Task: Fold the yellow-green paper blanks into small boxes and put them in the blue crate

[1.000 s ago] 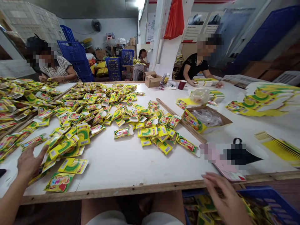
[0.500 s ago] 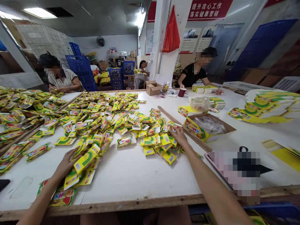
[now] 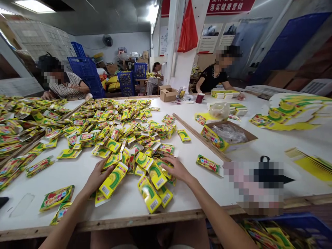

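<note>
My left hand [image 3: 98, 177] lies against the left side of a heap of small yellow-and-green packs, its fingers stretched out. A yellow pack [image 3: 113, 180] leans up in front of that palm. On the heap's right side, my right hand [image 3: 177, 168] rests with fingers apart over some packs. Between the hands lie several loose packs, among them one with a barcode [image 3: 149, 193] near the table's front edge. Two packs lie left of my left forearm, one with a red-and-green front [image 3: 57, 197]. One pack [image 3: 208, 164] lies apart on the right.
A wooden strip [image 3: 199, 136] divides the white table [image 3: 181, 216]. Beyond it are an open box with plastic bags [image 3: 252, 136], stacked flat cartons [image 3: 293, 112] and a dark red mug [image 3: 199, 98]. Two people sit across the table. A blue crate [image 3: 306, 221] of packs stands below right.
Both hands have moved towards each other, the left rightward and the right leftward and nearer me, bunching packs between them. Two packs now lie alone near the wooden strip.
</note>
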A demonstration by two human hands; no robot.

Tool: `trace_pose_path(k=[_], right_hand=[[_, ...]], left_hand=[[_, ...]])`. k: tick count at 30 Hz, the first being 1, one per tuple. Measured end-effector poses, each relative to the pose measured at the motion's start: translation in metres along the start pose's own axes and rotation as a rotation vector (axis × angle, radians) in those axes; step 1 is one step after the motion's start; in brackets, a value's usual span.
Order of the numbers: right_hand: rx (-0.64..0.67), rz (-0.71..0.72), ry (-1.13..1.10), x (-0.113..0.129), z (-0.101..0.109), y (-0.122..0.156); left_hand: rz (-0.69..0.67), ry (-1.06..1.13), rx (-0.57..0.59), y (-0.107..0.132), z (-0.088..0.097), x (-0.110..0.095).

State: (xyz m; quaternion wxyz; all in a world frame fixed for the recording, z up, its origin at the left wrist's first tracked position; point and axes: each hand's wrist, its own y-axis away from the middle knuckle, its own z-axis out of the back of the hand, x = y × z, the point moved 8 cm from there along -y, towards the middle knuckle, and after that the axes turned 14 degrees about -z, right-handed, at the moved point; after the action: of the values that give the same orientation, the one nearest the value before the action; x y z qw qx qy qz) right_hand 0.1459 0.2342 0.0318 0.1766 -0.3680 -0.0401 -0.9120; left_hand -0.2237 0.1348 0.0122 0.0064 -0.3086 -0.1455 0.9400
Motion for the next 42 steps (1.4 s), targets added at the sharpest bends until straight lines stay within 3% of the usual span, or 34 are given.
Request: trace_pose_path(k=[3, 5, 7, 9, 10, 14, 15, 17, 20, 25, 27, 32, 36, 42], right_hand=[[0.001, 0.02, -0.019, -0.002, 0.02, 0.026], [-0.083, -0.019, 0.01, -0.002, 0.035, 0.045], [-0.191, -0.066, 0.054, 0.009, 0.042, 0.065], [-0.222, -0.064, 0.077, 0.032, 0.031, 0.083], [-0.2, -0.046, 0.077, 0.046, 0.019, 0.09], [-0.193, -0.044, 0.088, 0.083, -0.024, 0.107], [-0.227, -0.07, 0.089, 0.085, -0.03, 0.111], [-0.28, -0.121, 0.072, 0.084, -0.036, 0.117], [-0.266, -0.152, -0.058, 0.084, -0.042, 0.124], [0.026, -0.075, -0.498, 0.106, -0.061, 0.133], [0.032, -0.021, -0.55, 0.113, -0.061, 0.136], [-0.253, -0.028, -0.524, 0.091, -0.046, 0.131], [-0.225, -0.015, -0.576, 0.078, -0.055, 0.122], [-0.172, -0.027, -0.527, 0.076, -0.062, 0.117]], left_hand=[[0.085, 0.008, -0.134, 0.005, 0.014, 0.0], [0.128, -0.009, -0.271, 0.013, 0.029, -0.011], [0.085, -0.046, -0.433, 0.024, 0.043, -0.04], [-0.023, -0.048, -0.549, 0.039, 0.045, -0.082], [-0.057, -0.011, -0.537, 0.045, 0.037, -0.102], [-0.044, 0.245, -0.061, 0.061, -0.048, -0.153], [-0.032, 0.278, -0.015, 0.065, -0.063, -0.158], [0.006, 0.306, 0.005, 0.069, -0.082, -0.159], [0.099, 0.363, -0.042, 0.069, -0.09, -0.148], [0.232, 0.754, -0.116, 0.07, -0.091, -0.138], [0.252, 0.907, -0.139, 0.072, -0.089, -0.139], [0.127, 0.992, -0.266, 0.073, -0.072, -0.15], [0.031, 0.92, -0.271, 0.072, -0.071, -0.157], [-0.022, 0.914, -0.116, 0.071, -0.08, -0.151]])
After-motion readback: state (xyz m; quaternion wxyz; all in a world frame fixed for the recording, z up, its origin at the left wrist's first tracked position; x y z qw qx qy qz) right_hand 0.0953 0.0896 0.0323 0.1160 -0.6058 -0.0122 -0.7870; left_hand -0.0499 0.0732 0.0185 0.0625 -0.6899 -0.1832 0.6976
